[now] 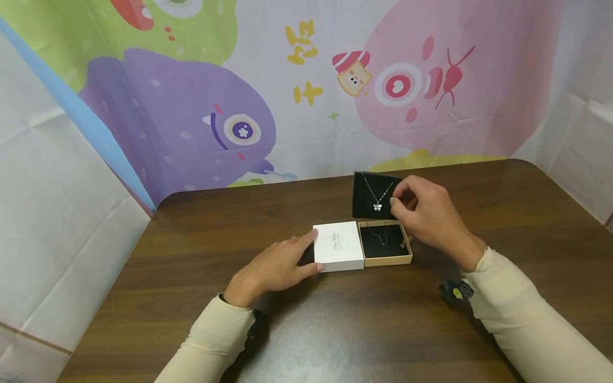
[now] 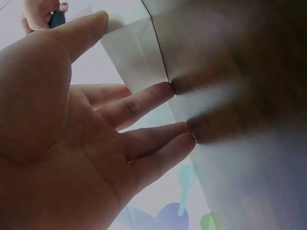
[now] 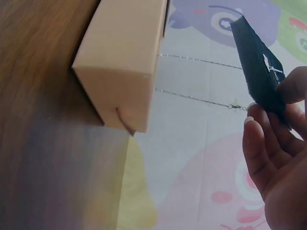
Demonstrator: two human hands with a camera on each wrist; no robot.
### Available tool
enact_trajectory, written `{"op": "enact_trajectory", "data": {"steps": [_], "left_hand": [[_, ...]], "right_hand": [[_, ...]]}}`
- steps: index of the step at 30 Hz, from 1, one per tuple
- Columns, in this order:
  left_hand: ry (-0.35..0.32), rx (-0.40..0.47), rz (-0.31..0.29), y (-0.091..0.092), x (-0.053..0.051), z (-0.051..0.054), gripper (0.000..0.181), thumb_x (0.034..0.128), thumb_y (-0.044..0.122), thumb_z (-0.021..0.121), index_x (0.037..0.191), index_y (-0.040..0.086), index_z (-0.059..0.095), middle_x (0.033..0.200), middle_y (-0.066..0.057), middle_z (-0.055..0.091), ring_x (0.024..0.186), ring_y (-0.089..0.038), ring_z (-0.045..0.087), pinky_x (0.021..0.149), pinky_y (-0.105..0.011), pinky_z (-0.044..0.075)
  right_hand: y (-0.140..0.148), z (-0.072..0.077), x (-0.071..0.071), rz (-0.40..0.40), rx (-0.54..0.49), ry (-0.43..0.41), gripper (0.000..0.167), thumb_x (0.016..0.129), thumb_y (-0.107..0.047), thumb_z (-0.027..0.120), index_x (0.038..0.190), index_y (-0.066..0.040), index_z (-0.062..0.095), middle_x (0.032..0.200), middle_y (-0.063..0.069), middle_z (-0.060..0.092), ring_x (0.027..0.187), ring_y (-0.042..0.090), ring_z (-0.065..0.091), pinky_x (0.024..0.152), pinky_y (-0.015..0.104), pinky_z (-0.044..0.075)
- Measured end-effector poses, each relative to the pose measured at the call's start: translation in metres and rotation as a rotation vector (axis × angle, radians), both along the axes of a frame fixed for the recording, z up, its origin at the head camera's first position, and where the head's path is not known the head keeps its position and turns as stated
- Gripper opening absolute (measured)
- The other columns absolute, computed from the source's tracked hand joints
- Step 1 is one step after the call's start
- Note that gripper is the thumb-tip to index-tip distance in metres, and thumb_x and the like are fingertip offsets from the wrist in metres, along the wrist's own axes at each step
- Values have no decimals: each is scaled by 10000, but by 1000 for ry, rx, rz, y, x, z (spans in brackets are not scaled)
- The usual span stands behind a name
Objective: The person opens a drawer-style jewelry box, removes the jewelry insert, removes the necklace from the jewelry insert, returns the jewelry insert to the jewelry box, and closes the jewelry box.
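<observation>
My right hand (image 1: 428, 213) pinches the right edge of a black display card (image 1: 361, 199), raised above the table. A silver necklace with a butterfly pendant (image 1: 377, 207) hangs on its front. In the right wrist view, two strands of the necklace chain (image 3: 196, 99) stretch between the card and the tan drawer (image 3: 115, 57). The drawer, lined in black, sticks out from the right side of a white box sleeve (image 1: 337, 244) with small printed lettering. My left hand (image 1: 278, 264) rests its thumb and a finger against the sleeve's left side; its fingers look nearly straight in the left wrist view.
A brown wooden table (image 1: 373, 330) lies under everything. Behind it hangs a cartoon-printed cloth (image 1: 316, 133), and pale panels (image 1: 57, 175) stand at the sides. A short brown ribbon tab (image 3: 125, 122) sticks out of the drawer's end.
</observation>
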State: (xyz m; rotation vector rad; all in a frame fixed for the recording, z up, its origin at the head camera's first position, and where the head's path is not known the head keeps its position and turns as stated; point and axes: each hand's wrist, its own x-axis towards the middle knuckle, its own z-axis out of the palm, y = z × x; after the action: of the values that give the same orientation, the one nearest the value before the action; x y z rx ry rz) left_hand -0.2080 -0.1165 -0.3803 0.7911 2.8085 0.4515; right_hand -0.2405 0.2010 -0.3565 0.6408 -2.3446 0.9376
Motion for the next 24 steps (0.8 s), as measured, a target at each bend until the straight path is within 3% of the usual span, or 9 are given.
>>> {"op": "enact_trajectory", "data": {"steps": [6,19,24], "left_hand": [[8,5,-3,0,0,-1,782,973,492,618,1579,110,305,1460,-157,514,1308,-289,521,1061,-464,410],[9,9,-6,-1,0,-1,786,972,494,617,1579,107,302,1467,-159,507,1313,-291,516,1064,-469,406],[6,7,-5,-1,0,-2,790,972,498,614,1580,107,297,1468,-160,506,1313,-290,516,1063,-467,408]], "right_hand": [[-4,5,3,9,-26,77,101,829,-24,696,861,-92,628,798,-32,608,672,97,562,626,212,461],[-12,17,13,27,-16,151,102,821,-44,720,861,-75,631,784,-28,603,640,80,558,607,225,469],[-13,17,14,47,-33,195,98,817,-26,715,861,-58,633,787,-17,607,647,81,562,611,181,458]]}}
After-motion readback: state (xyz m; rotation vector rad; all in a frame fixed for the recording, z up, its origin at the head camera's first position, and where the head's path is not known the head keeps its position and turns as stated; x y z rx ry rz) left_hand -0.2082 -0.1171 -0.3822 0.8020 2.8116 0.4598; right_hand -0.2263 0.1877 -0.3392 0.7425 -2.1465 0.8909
